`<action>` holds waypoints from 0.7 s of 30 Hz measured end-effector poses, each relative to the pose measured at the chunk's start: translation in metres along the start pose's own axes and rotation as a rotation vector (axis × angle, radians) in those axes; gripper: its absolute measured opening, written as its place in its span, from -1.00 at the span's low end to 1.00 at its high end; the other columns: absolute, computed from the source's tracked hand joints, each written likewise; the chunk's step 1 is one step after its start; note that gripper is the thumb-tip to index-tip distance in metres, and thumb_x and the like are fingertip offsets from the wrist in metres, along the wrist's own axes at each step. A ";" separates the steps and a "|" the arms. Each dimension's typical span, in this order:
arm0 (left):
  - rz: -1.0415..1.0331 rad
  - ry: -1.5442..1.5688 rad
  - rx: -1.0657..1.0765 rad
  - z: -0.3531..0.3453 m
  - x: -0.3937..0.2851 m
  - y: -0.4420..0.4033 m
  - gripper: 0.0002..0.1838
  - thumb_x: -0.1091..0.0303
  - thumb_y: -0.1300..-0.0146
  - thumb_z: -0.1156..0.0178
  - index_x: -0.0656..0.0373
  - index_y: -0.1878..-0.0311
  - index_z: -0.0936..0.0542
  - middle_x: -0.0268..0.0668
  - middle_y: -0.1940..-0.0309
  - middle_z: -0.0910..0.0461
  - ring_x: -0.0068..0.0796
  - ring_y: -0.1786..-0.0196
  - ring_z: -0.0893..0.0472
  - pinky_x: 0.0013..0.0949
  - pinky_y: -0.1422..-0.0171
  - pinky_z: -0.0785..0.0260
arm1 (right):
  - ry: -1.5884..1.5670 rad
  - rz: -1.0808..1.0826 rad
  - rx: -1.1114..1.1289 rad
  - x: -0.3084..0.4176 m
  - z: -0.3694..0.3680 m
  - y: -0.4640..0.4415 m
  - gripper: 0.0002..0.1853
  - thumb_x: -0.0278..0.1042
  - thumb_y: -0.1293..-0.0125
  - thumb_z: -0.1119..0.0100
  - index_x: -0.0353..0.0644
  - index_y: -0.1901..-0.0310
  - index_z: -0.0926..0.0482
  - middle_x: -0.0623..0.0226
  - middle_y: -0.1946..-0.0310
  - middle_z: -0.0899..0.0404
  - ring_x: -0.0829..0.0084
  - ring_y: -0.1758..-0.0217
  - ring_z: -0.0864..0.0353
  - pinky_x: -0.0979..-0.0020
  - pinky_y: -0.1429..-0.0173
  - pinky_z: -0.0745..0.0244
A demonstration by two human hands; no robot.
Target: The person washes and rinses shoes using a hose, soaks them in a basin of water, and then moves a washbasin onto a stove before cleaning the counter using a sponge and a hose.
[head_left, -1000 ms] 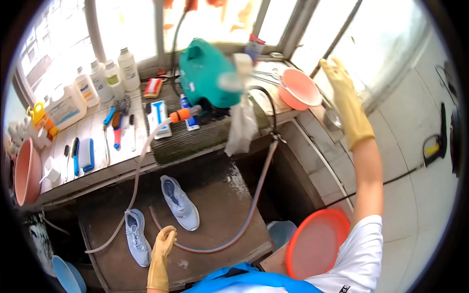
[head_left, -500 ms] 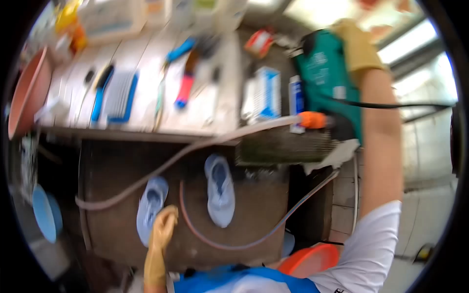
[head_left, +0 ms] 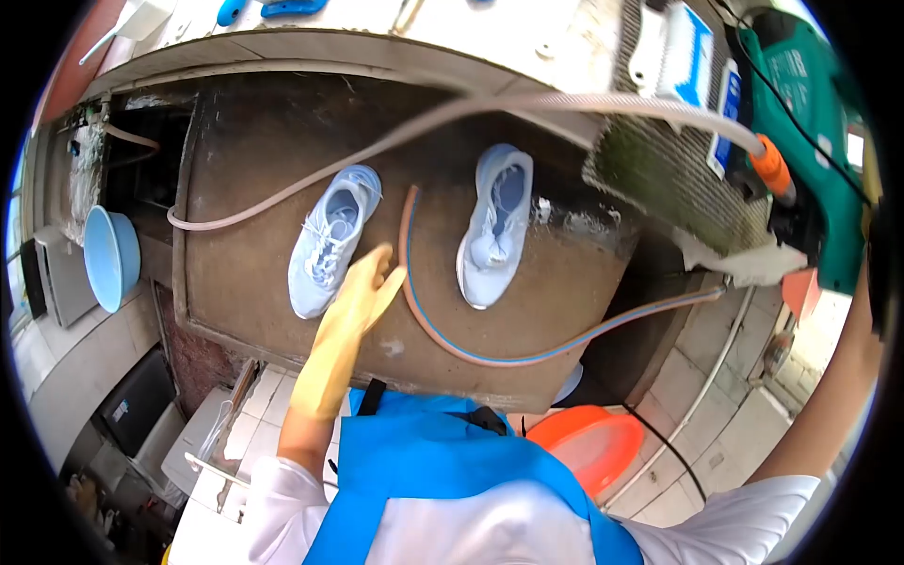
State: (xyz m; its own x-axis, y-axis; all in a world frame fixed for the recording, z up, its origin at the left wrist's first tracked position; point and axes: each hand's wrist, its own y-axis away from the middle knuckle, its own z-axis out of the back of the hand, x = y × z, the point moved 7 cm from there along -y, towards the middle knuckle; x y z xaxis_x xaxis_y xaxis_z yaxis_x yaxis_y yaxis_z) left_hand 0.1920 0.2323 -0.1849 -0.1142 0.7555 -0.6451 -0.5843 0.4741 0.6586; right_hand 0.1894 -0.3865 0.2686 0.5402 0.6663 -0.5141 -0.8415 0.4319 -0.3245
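My left hand, in a yellow rubber glove, hovers at the lower right side of a pale blue lace-up shoe. Its fingers are loosely curled, thumb apart, with nothing visible between them. A matching shoe stands further right on the dark wet slab. Between the shoes curves a thin red-and-blue hose. At the far right edge, only a sliver of my gloved right hand shows beside a green machine; its fingers are hidden.
A clear hose with an orange connector crosses above the shoes. Brushes and a blue-and-white box lie on the ledge. A blue basin is at left, an orange basin below.
My view has tilted down, so the shoes appear higher and larger. My left hand's fingers have loosened. My right hand, earlier on top of the green machine, is now almost out of view.
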 end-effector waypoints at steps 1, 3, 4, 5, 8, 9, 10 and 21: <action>-0.016 -0.215 -0.036 -0.006 -0.006 -0.009 -0.28 0.08 -0.41 -0.33 0.25 -0.50 -0.37 0.15 -0.31 -0.56 0.04 -0.31 -0.63 -0.03 -0.37 -0.50 | -0.012 0.020 -0.039 0.000 0.025 0.011 -0.31 0.04 -0.39 -0.29 -0.33 -0.37 -0.50 -0.17 -0.33 -0.54 -0.11 -0.39 -0.53 0.06 -0.49 -0.40; 0.019 -0.491 -0.061 -0.019 -0.025 -0.033 -0.13 -0.02 -0.38 -0.32 0.13 -0.61 -0.19 0.18 -0.25 -0.57 0.15 -0.23 -0.66 0.06 -0.32 -0.51 | -0.033 0.041 -0.113 -0.005 0.072 0.041 -0.31 0.01 -0.39 -0.30 -0.36 -0.37 -0.50 -0.21 -0.31 -0.54 -0.13 -0.38 -0.54 0.06 -0.48 -0.41; 0.083 -0.560 -0.042 -0.023 -0.034 -0.041 -0.08 -0.03 -0.38 -0.30 0.05 -0.66 -0.09 0.18 -0.20 -0.60 0.17 -0.18 -0.67 0.07 -0.29 -0.52 | -0.048 0.041 -0.140 -0.010 0.090 0.060 -0.31 0.00 -0.38 -0.30 -0.37 -0.36 -0.49 -0.23 -0.31 -0.54 -0.14 -0.38 -0.54 0.06 -0.48 -0.41; 0.101 -0.617 -0.018 -0.027 -0.033 -0.053 -0.03 -0.05 -0.38 -0.27 0.00 -0.69 0.02 0.18 -0.22 -0.59 0.18 -0.18 -0.67 0.09 -0.30 -0.51 | -0.066 0.034 -0.163 -0.016 0.106 0.083 -0.31 -0.01 -0.38 -0.31 -0.39 -0.36 -0.49 -0.24 -0.30 -0.54 -0.15 -0.37 -0.54 0.05 -0.47 -0.42; 0.059 -0.614 -0.030 -0.038 -0.009 -0.073 -0.01 0.06 -0.38 -0.21 -0.11 -0.71 0.15 0.26 -0.31 -0.52 0.20 -0.24 -0.65 0.13 -0.38 -0.46 | -0.148 -0.066 -0.176 -0.045 0.123 0.173 -0.32 -0.05 -0.38 -0.33 -0.43 -0.35 -0.49 -0.30 -0.28 -0.54 -0.17 -0.35 -0.55 0.05 -0.46 -0.43; 0.111 -0.601 -0.069 -0.038 -0.007 -0.070 -0.04 0.09 -0.38 -0.19 -0.17 -0.71 0.14 0.21 -0.34 -0.51 0.18 -0.24 -0.65 0.13 -0.37 -0.47 | -0.223 -0.214 -0.169 -0.063 0.117 0.217 -0.36 0.02 -0.45 -0.25 -0.25 -0.40 -0.50 -0.08 -0.34 -0.56 -0.01 -0.40 -0.55 0.12 -0.49 -0.40; 0.159 -0.586 -0.109 -0.039 -0.007 -0.068 -0.06 0.11 -0.38 -0.17 -0.24 -0.71 0.13 0.16 -0.36 -0.50 0.17 -0.25 -0.66 0.13 -0.36 -0.47 | -0.296 -0.363 -0.169 -0.080 0.101 0.262 -0.40 0.09 -0.53 -0.17 -0.07 -0.45 -0.51 0.13 -0.39 -0.57 0.15 -0.45 -0.54 0.19 -0.53 -0.36; -0.112 0.070 -0.183 -0.048 0.055 0.028 -0.09 0.55 -0.33 -0.26 -0.14 -0.67 -0.10 -0.11 0.01 -0.69 -0.27 0.06 -0.72 -0.24 -0.03 -0.58 | -0.538 -0.629 0.356 -0.042 -0.200 0.556 -0.19 -0.31 -0.40 -0.26 -0.32 -0.59 -0.12 -0.19 -0.51 -0.30 -0.11 -0.57 -0.30 0.12 -0.63 -0.24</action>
State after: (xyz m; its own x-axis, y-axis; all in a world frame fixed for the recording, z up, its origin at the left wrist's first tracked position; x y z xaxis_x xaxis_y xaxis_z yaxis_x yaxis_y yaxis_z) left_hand 0.1310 0.2655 -0.2205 -0.0920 0.6669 -0.7394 -0.7319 0.4582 0.5044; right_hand -0.3029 -0.2963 -0.0492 0.9053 0.3989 0.1458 -0.3861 0.9160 -0.1092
